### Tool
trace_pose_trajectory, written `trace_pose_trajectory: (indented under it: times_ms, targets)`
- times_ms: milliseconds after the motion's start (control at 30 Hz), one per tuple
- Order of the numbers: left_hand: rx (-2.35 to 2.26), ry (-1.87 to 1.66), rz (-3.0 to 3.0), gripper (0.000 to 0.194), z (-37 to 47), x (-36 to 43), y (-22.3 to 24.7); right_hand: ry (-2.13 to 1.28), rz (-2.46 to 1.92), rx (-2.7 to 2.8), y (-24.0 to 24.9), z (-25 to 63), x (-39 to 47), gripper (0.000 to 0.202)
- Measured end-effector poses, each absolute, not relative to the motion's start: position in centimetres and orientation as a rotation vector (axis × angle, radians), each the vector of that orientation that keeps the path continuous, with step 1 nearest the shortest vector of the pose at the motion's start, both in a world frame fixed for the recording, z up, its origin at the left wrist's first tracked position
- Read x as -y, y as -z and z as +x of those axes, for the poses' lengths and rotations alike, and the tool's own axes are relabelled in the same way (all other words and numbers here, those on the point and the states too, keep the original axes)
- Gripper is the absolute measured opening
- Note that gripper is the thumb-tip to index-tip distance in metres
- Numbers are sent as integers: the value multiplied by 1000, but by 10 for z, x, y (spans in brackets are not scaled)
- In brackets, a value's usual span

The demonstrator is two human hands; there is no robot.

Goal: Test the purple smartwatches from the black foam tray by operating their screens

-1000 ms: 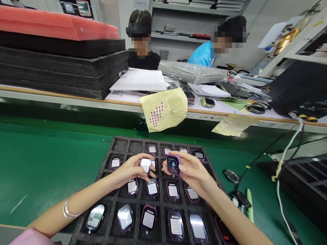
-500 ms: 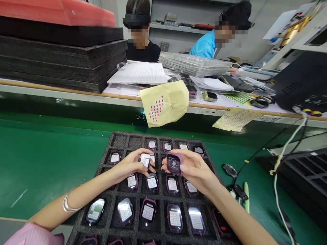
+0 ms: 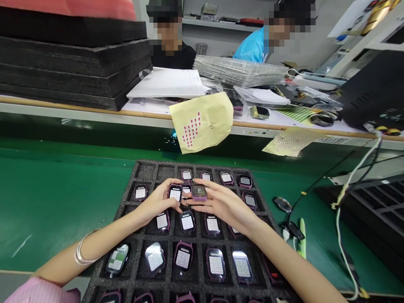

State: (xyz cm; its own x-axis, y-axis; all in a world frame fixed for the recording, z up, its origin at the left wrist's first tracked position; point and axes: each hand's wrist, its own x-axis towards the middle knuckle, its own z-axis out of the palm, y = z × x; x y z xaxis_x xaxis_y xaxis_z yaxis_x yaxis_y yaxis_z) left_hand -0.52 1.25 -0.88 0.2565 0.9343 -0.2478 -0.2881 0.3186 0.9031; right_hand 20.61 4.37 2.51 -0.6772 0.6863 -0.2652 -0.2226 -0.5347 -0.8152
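Note:
A black foam tray [image 3: 139, 256] with several square pockets lies on the green belt [image 3: 57, 198] in front of me. Most pockets hold purple-cased smartwatch bodies with lit screens. My left hand [image 3: 156, 204] holds one watch body [image 3: 174, 192] with a white screen over the tray's second row. My right hand [image 3: 222, 206] holds another purple watch body [image 3: 198, 192] low over the tray, right beside the left one. The two hands almost touch. A silver bangle [image 3: 82, 253] circles my left wrist.
A yellow sheet with red stickers [image 3: 202, 122] hangs from the bench edge behind the tray. Black foam slabs [image 3: 72, 63] are stacked back left. Two people sit across the bench. Cables, a green pen [image 3: 303, 242] and small parts lie right of the tray.
My right hand has lowered its watch body from a raised, tilted hold down toward the tray and left, beside the left hand's watch. The view has shifted slightly downward.

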Motion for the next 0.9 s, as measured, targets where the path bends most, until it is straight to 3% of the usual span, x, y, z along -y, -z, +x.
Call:
trace_pose_trajectory:
  times_ms: [267, 900]
  targets:
    - [-961, -967, 923, 50, -7, -13, 10, -2104, -766, 1150, -24, 202, -40, 26]
    - [-928, -944, 921, 48, -6, -13, 5, -1898, -829, 1366, -18, 198, -26, 38]
